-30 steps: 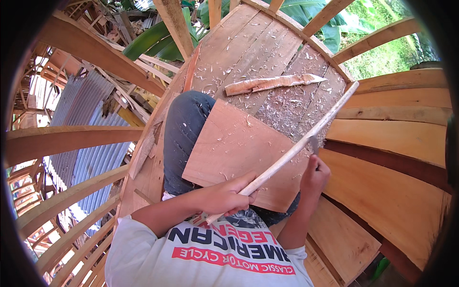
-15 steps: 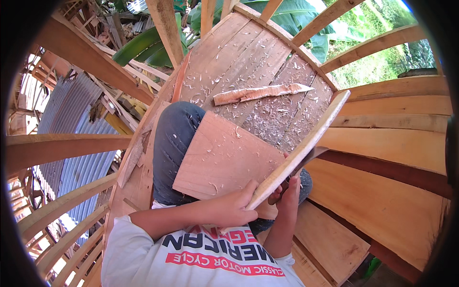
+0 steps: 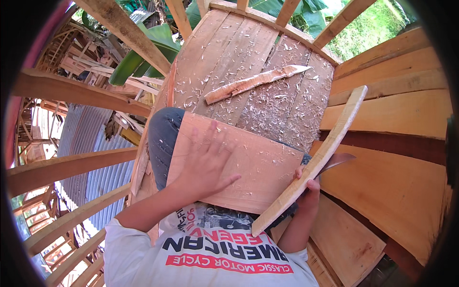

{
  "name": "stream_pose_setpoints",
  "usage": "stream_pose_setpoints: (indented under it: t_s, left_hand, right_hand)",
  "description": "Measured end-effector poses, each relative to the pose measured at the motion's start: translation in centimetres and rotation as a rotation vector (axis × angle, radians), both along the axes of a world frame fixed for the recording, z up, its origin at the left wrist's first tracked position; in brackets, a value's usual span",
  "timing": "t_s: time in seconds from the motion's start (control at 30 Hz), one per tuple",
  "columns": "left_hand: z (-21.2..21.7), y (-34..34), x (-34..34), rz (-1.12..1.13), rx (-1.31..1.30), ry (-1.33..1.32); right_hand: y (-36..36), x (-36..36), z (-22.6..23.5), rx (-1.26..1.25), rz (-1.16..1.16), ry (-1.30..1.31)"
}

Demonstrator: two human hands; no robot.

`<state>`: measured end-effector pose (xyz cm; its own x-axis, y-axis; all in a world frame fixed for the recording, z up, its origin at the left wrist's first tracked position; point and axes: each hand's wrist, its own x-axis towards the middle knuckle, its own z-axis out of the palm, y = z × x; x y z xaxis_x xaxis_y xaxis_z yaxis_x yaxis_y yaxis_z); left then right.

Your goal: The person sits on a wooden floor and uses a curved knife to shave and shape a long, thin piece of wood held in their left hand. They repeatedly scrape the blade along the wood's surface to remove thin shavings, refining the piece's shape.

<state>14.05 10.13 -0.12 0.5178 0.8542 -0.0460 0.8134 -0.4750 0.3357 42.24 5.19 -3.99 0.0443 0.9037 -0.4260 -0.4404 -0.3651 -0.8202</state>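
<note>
A flat wooden board [image 3: 267, 177] lies across my lap, dotted with thin shavings. My left hand [image 3: 208, 160] is over it with fingers spread, slightly blurred, holding nothing; whether it touches the board I cannot tell. At the board's right edge, my right hand [image 3: 308, 186] grips a long, slightly curved wooden strip [image 3: 330, 141], tilted up to the right. Behind the strip juts the dark pointed blade of a large knife [image 3: 338, 160]; its handle is hidden behind the strip and appears to be in that same hand.
A roughly pointed piece of wood [image 3: 256, 85] lies on the plank floor [image 3: 229, 43] among pale shavings [image 3: 275, 112]. Curved wooden ribs [image 3: 79, 160] rise at the left, and wide planks [image 3: 382, 191] line the right side. Corrugated metal sheets [image 3: 103, 167] lie beyond the ribs.
My left hand has let go of the strip's lower end and moved left over the board, fingers spread. The strip and knife have shifted right with my right hand.
</note>
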Motion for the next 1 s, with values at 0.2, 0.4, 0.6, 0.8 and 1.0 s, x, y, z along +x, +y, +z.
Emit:
stream_pose_setpoints:
  t_s: [0.2, 0.4, 0.6, 0.8, 1.0]
  left_hand:
    - [-3.2, 6.8, 0.0, -0.043, 0.132, 0.189]
    - [2.0, 10.5, 5.5, 0.062, 0.316, 0.013]
    - [5.2, 4.8, 6.2, -0.027, 0.032, -0.329]
    - [5.0, 3.5, 2.3, 0.035, 0.174, -0.517]
    - [5.6, 2.2, 1.9, 0.106, 0.029, -0.599]
  right_hand:
    - [-0.2, 0.6, -0.1, -0.076, 0.168, -0.099]
    - [-0.1, 1.6, 0.1, -0.088, 0.217, -0.013]
    - [0.1, 1.3, 0.2, -0.076, 0.252, -0.024]
    - [0.0, 0.3, 0.6, -0.069, 0.213, -0.018]
    - [0.0, -2.1, 1.1, 0.053, 0.107, 0.034]
